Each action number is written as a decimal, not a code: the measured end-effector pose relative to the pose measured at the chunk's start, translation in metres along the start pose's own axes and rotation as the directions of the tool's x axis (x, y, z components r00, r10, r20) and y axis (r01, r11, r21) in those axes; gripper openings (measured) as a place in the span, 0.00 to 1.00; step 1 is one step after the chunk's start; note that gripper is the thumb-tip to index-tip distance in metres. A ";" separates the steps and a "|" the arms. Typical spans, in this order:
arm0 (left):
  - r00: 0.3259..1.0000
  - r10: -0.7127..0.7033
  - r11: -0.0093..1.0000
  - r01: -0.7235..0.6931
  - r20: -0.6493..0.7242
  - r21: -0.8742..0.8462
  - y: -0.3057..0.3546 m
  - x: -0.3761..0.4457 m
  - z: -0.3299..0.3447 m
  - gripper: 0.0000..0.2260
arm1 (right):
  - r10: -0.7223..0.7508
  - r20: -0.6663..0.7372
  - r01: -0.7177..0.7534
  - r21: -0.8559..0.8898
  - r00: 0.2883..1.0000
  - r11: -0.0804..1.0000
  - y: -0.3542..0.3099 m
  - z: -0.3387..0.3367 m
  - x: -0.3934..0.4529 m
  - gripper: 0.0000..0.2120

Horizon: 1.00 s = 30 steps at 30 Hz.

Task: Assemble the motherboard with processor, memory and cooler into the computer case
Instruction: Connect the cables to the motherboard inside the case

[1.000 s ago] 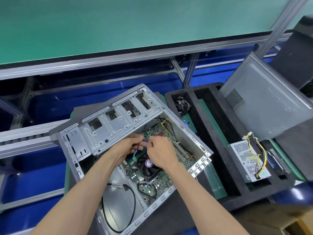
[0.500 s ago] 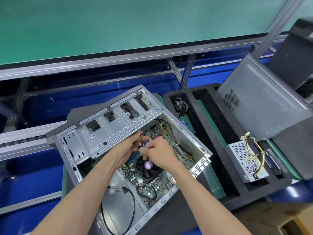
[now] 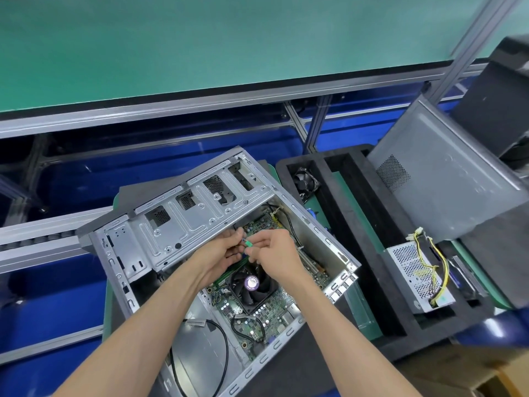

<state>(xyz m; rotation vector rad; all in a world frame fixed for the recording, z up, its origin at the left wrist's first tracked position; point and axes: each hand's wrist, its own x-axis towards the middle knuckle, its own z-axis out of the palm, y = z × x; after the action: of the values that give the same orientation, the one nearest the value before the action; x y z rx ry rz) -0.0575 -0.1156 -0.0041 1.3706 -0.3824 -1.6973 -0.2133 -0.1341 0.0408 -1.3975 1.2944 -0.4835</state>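
Your computer case [image 3: 183, 224] is bare silver-grey metal with dotted perforated vents, and inside it the motherboard [image 3: 266, 310] is green, speckled with silver parts, under a black cooler [image 3: 253, 285] whose hub wears a round purple label. Between your left hand [image 3: 220, 253] and right hand [image 3: 274, 250] you pinch a small green connector [image 3: 248, 243], while a black cable [image 3: 223, 339] loops over the grey floor of the case. To your right, the black foam tray [image 3: 357, 253] holds a silver mesh-patterned power supply [image 3: 415, 270] with yellow and black wires [image 3: 432, 253], a grey side panel [image 3: 446, 179] with a dotted vent patch leans above it, and the bench top [image 3: 200, 38] ahead of you is plain green over blue.
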 end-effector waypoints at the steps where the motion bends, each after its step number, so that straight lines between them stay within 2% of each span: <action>1: 1.000 -0.002 1.000 0.002 -0.006 -0.019 0.000 0.000 0.000 0.07 | -0.009 -0.014 0.009 0.018 1.000 1.000 0.000 0.000 0.000 0.08; 4: 1.000 0.002 0.999 -0.003 -0.012 -0.052 0.000 0.000 0.001 0.04 | -0.019 -0.043 0.022 0.060 0.999 0.998 0.002 -0.002 0.000 0.06; 11: 0.998 0.056 0.998 -0.056 0.008 -0.025 -0.002 0.001 0.002 0.03 | -0.038 -0.011 0.039 0.119 0.999 0.992 0.002 -0.003 -0.001 0.06; 13: 0.997 0.077 0.997 -0.076 0.023 -0.023 -0.002 0.000 0.002 0.05 | -0.037 -0.006 0.037 0.128 0.999 0.991 0.002 -0.003 -0.001 0.06; 15: 0.996 0.085 0.996 -0.085 0.023 -0.023 -0.002 0.000 0.003 0.08 | -0.035 -0.006 0.036 0.120 0.999 0.992 0.001 -0.003 -0.001 0.06; 19: 0.995 0.097 0.994 -0.096 0.018 -0.054 -0.003 0.000 0.004 0.05 | -0.002 -0.044 0.006 0.088 0.999 0.996 0.001 -0.003 -0.001 0.05; 23: 0.988 0.119 0.992 -0.115 0.095 -0.048 -0.003 -0.001 0.005 0.09 | 0.039 -0.122 -0.038 0.007 0.992 0.999 0.004 -0.004 0.002 0.05; 25: 0.986 0.153 0.987 -0.155 0.067 0.034 -0.006 0.001 0.004 0.07 | 0.034 -0.135 -0.044 -0.066 0.990 0.997 0.005 -0.003 0.004 0.04; 26: 0.981 0.186 0.976 -0.191 0.048 0.110 -0.007 0.002 0.003 0.05 | 0.023 -0.139 -0.046 -0.169 0.990 0.985 0.006 -0.002 0.005 0.02; 27: 0.974 0.224 0.953 -0.227 0.038 0.203 -0.009 0.004 0.003 0.04 | 0.004 -0.137 -0.045 -0.298 0.991 0.954 0.006 0.000 0.005 0.01; 30: 0.957 0.286 0.873 -0.277 0.038 0.401 -0.009 0.011 0.005 0.03 | -0.066 -0.069 0.013 -0.588 0.995 0.809 0.008 0.009 0.002 0.08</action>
<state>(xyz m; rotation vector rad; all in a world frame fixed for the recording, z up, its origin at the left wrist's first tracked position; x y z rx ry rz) -0.0655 -0.1209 -0.0157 1.5356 -0.9177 -1.4044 -0.2084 -0.1302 0.0308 -1.9365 1.5674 -0.1643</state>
